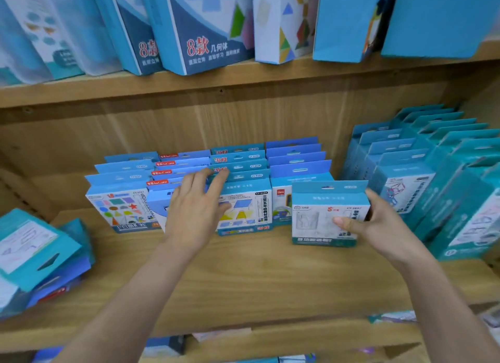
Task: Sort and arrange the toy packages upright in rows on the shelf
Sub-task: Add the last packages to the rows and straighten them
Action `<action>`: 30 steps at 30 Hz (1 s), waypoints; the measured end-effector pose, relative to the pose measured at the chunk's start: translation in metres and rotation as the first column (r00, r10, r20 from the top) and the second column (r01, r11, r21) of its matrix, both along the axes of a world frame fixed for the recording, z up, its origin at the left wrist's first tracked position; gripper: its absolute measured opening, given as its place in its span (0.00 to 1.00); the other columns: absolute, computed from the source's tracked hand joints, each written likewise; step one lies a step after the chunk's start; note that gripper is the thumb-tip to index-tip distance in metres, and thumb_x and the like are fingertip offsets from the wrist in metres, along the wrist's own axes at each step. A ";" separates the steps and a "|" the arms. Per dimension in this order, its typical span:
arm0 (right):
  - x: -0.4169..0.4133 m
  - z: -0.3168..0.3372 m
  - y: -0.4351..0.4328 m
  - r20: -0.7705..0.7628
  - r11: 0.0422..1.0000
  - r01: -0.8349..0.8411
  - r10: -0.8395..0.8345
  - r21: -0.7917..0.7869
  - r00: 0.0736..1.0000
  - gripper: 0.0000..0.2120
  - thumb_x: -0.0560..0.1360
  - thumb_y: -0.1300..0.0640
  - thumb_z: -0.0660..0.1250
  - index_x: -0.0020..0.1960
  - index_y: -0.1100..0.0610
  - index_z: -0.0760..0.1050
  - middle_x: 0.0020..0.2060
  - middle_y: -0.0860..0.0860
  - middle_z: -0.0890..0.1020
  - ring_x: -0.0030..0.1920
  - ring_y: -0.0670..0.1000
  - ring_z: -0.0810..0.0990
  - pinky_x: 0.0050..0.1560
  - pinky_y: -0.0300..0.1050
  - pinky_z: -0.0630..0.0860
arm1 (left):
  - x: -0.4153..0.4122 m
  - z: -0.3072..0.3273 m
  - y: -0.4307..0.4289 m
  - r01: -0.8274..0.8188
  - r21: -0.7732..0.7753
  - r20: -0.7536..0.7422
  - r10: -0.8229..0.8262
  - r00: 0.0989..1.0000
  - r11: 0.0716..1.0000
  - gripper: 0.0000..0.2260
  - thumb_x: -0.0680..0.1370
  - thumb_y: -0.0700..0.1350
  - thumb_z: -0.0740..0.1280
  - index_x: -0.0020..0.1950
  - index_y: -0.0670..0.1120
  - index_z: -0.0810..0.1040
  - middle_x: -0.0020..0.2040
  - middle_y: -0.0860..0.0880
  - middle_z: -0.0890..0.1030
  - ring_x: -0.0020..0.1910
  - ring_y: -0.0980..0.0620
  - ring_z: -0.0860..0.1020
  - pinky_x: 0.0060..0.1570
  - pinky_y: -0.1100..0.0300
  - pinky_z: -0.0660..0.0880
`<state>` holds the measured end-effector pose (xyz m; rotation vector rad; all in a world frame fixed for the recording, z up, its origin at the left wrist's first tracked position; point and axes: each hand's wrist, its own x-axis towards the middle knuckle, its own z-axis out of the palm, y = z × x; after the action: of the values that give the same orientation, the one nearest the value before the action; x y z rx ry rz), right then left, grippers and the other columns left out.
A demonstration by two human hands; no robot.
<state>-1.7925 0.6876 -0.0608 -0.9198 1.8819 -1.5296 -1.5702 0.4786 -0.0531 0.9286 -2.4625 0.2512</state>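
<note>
Several rows of blue toy packages (243, 200) stand upright at the back of the wooden shelf (243, 276). My left hand (194, 206) reaches over them with fingers spread, its fingertips touching the tops of the packages in the middle rows. My right hand (378, 222) grips a teal-and-white toy package (319, 216) by its right side, thumb on the front. That package stands upright on the shelf in front of the rightmost row.
A loose pile of flat teal packages (35, 254) lies at the shelf's left end. Rows of taller teal boxes (438, 173) fill the right side. Large blue boxes (200, 27) stand on the shelf above. Bare wood shows in the front middle.
</note>
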 end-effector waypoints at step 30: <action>0.015 -0.001 0.021 0.099 0.980 -0.080 0.100 -0.185 0.990 0.27 0.72 0.61 0.69 0.67 0.46 0.67 0.51 0.47 0.84 0.53 0.44 0.81 0.46 0.35 0.77 | -0.034 -0.006 0.113 0.515 0.776 -0.556 0.011 0.831 0.364 0.12 0.73 0.48 0.69 0.56 0.53 0.74 0.47 0.55 0.84 0.47 0.57 0.81 0.46 0.57 0.79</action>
<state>-1.7777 0.7082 -0.0618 -0.9672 1.6247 -1.6801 -1.6040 0.5921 -0.0593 0.7655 -2.0663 -1.4685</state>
